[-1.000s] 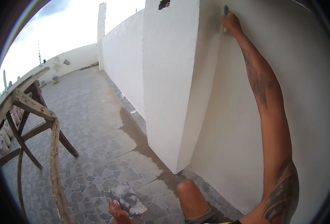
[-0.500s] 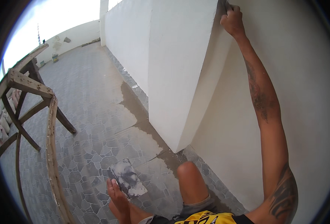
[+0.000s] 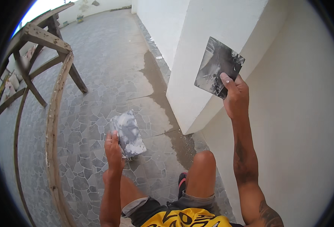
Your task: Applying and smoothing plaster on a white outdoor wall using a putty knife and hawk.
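Wooden trestle (image 3: 48, 39) along tiled floor's (image 3: 99, 90) left side, its legs well apart from plates. Left hand (image 3: 113, 152): grip clasping left edge of pale smeared plate (image 3: 130, 132), held above floor. Floor stretches between trestle and white pillar (image 3: 212, 22), brown strip (image 3: 159, 89) at pillar's foot. Right hand (image 3: 236, 96): grip clasping lower right edge of dark smeared plate (image 3: 216, 68), which overlaps pillar's corner edge from here; contact unclear. White wall (image 3: 295, 109) close on right.

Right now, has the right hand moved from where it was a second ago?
Yes. Against the white pillar, the right hand has come down in the view, nearer the pillar's base.
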The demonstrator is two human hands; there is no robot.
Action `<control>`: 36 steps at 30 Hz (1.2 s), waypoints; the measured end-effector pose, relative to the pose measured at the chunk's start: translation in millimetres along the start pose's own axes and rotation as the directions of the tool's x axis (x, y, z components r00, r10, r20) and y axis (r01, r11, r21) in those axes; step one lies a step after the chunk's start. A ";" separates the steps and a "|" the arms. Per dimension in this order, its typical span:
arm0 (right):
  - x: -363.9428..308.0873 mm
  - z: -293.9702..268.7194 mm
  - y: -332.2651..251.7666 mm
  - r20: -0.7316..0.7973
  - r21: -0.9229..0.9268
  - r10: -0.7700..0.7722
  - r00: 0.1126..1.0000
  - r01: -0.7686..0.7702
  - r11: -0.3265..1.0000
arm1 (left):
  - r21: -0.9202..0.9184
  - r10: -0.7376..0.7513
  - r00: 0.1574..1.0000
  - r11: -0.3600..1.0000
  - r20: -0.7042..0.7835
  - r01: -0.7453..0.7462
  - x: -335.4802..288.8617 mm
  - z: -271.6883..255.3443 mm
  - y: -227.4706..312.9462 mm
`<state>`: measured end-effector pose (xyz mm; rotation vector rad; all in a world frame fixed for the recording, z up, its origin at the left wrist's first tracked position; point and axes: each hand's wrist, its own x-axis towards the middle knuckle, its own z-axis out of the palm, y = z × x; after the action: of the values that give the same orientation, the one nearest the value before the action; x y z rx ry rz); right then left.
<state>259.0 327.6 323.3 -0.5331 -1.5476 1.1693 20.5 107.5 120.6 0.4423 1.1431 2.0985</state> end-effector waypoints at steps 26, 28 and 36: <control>-39.5 20.9 279.0 0.248 -0.025 0.383 0.890 -0.389 0.921 | 0.989 -0.451 0.882 -0.018 -0.137 0.144 189.9 -67.6 -108.9; -14.4 -9.7 276.4 0.327 -0.187 0.282 0.902 -0.231 0.955 | 0.980 -0.511 0.839 -0.044 -0.189 0.195 197.3 -44.6 -98.2; 72.2 -73.6 284.8 0.481 -0.584 -0.045 0.875 0.358 0.729 | 0.960 -0.411 0.878 -0.233 -0.244 0.158 277.1 77.0 -7.8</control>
<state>236.0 534.9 103.6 -0.5477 -2.3802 0.5406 -125.1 354.1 148.1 0.8763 2.3446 0.1873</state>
